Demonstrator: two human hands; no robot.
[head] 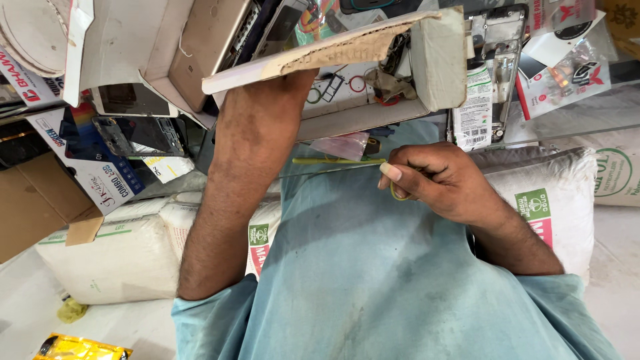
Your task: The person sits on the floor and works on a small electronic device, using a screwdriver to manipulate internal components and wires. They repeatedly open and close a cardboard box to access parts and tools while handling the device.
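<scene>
Tool (337,161), thin and yellow, lies across my view just above the blue shirt (373,267), its free end pointing to 9 o'clock. My right hand (440,181) is clenched around its other end, with the thumb pressed along the shaft. At 3 o'clock and 8 o'clock of that hand are white sacks (127,253), well below the clutter. My left forearm (233,173) runs up toward 12 o'clock. Of the left hand (283,87) only the heel shows, since the rest goes under a cardboard flap (320,50), so I cannot tell whether its fingers are curled or loose. The flap seems to rest on that hand and tilts up toward 2 o'clock. Beyond it is an open box (360,113) of small parts. A bare phone frame (497,73) lies at 1 o'clock, another (140,137) at 10 o'clock, and printed cartons (80,160) are beside that one. I judge the step in hand to be a reach under the flap while the tool is kept ready. Any next move calls for holding the flap up and keeping the tool's tip off the shirt.
</scene>
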